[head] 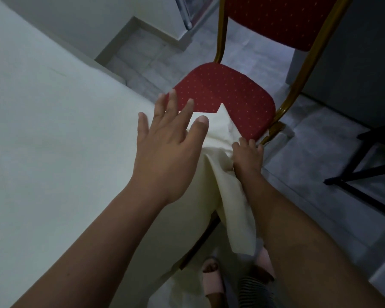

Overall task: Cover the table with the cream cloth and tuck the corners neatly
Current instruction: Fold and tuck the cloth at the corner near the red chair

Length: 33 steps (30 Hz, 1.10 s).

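While the right grip (247, 156) pinches a bunched fold of the cream cloth (53, 134) at the table's corner, the left grip (165, 152) is spread, fingers apart, just left of that pinch and over the corner itself. Whether the palm presses or hovers cannot be settled. The cloth lies smooth across the top, extending well left of both grips, and hides the table beneath it. A pointed tail stands just beyond the pinching fingers, and a longer flap hangs below the right wrist toward the floor. Judgement: the right gathers the slack so the left can flatten the top layer and set the fold line. A red chair seat (220, 90) sits just beyond both grips and may obstruct the tuck.
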Each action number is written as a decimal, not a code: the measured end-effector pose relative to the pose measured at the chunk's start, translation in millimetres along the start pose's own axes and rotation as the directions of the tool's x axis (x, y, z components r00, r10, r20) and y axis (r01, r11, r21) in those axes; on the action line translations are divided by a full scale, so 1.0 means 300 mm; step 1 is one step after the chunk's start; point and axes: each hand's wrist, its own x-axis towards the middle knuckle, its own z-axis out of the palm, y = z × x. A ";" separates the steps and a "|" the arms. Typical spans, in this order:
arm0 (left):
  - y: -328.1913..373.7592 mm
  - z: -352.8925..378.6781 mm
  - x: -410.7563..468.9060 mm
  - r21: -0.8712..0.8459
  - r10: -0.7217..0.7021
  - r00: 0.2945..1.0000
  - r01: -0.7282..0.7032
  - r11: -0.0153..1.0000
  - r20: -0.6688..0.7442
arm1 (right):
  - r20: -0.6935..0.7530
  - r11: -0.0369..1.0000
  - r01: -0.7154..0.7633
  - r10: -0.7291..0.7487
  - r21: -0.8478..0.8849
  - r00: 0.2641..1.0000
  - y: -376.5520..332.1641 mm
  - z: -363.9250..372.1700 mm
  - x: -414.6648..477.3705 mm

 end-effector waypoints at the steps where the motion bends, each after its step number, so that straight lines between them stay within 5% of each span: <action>1: 0.001 0.000 0.001 0.002 -0.001 1.000 0.001 1.000 0.001 | 0.010 1.000 0.017 -0.017 -0.013 1.000 0.001 -0.014 -0.005; 5: 0.000 -0.002 0.007 0.003 -0.008 1.000 0.008 1.000 0.007 | 0.042 0.995 0.095 -0.093 -0.038 0.995 -0.008 -0.020 -0.100; 9: 0.003 -0.005 0.005 0.023 0.007 1.000 -0.008 1.000 0.014 | 0.179 0.985 0.131 -0.150 0.114 0.972 -0.009 -0.046 -0.289; 13: -0.004 -0.007 0.009 0.073 0.043 0.999 -0.044 0.996 0.016 | 0.409 0.956 0.262 -0.293 0.129 0.864 -0.019 -0.134 -0.467; 15: -0.004 -0.008 0.010 0.137 0.068 0.998 -0.069 0.988 0.018 | 0.456 0.971 0.131 -0.210 0.200 0.865 -0.016 -0.070 -0.512; 18: -0.003 -0.013 0.008 0.235 0.099 0.995 -0.102 0.967 0.024 | 0.469 0.953 0.259 -0.161 -0.154 0.868 -0.010 -0.006 -0.557; 24: -0.004 -0.019 0.010 0.396 0.144 0.988 -0.154 0.905 0.054 | 0.359 0.996 0.076 -0.052 -0.054 0.932 0.045 0.077 -0.737; 30: 0.004 -0.025 0.006 0.446 0.150 0.987 -0.162 0.880 0.062 | 0.476 0.991 -0.073 0.013 0.109 0.880 0.015 0.100 -0.835; 33: 0.003 -0.022 0.010 0.450 0.151 0.987 -0.161 0.878 0.059 | 0.434 0.992 -0.130 0.116 0.003 0.893 0.027 0.104 -0.832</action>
